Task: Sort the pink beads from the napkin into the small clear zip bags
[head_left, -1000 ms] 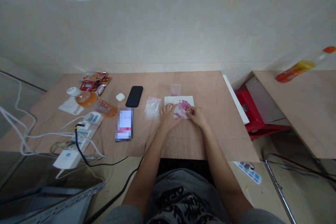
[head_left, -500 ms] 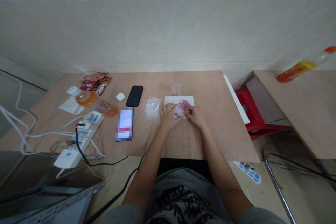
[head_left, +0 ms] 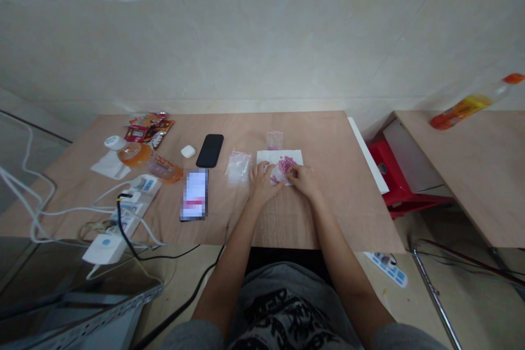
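Observation:
Many small pink beads (head_left: 287,163) lie in a loose heap on a white sheet (head_left: 264,155). My left hand (head_left: 261,181) rests at the sheet's left part, thumb and fingers curved around what looks like a small clear plastic bag (head_left: 277,173) with some pink beads showing in it. At the heap's near right side is my right hand (head_left: 305,180), its fingertips pinched together; what is between them is too small to make out. Just behind the sheet lies another small clear bag (head_left: 274,139) with pink beads at its bottom. Left of the sheet is a stack of clear zip bags (head_left: 239,168).
A black phone (head_left: 210,150), a lit phone (head_left: 194,194) and a white earbud case (head_left: 188,151) lie to the left. Beyond them are an orange drink bottle (head_left: 141,156), snack packets (head_left: 150,128) and a power strip (head_left: 123,221) with cables. A red stool (head_left: 385,169) stands at right.
Both hands stay in nearly the same place. My right fingertips have shifted slightly at the bead heap; the whole view has moved a little.

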